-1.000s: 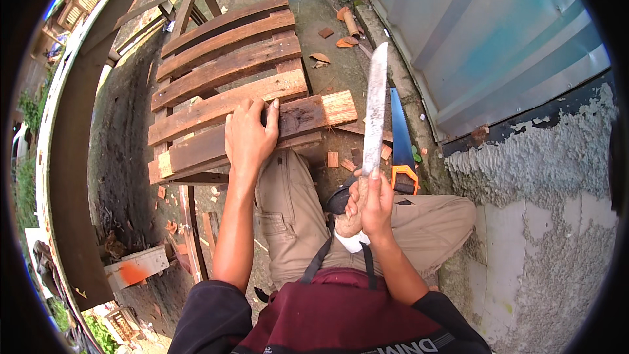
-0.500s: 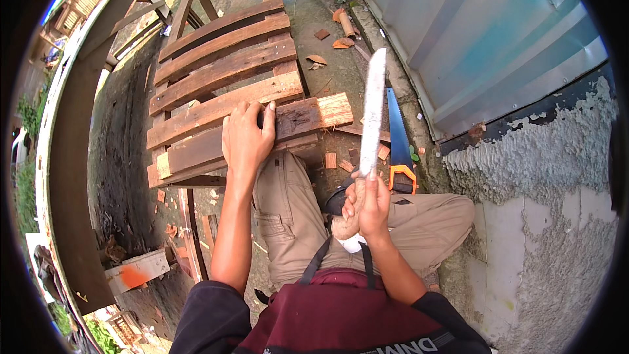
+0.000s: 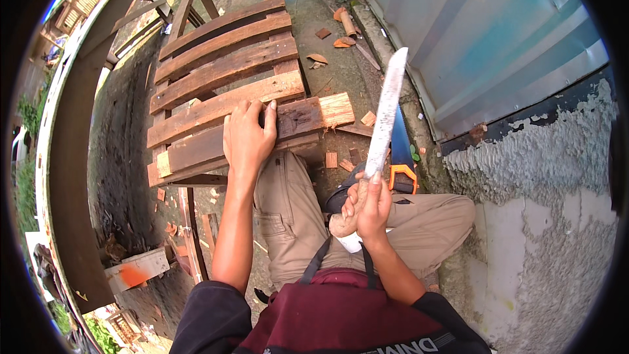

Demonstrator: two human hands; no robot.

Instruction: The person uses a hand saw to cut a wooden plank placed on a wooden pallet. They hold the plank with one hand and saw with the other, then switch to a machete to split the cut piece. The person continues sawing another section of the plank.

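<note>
Your left hand (image 3: pixel 250 132) lay spread over the rough, dark-patched plank (image 3: pixel 298 121); right of it, your right hand (image 3: pixel 372 206) clenched the bulbous handle (image 3: pixel 342 224) of a mottled metal machete (image 3: pixel 388 111).

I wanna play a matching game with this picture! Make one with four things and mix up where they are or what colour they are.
Things:
1. left hand
2. right hand
3. saw
4. trousers

Places and colours:
A. blue blade, orange handle
B. on a dark plank
C. beige
D. holding the big knife by its handle

Right pairs: 1-B, 2-D, 3-A, 4-C
</note>
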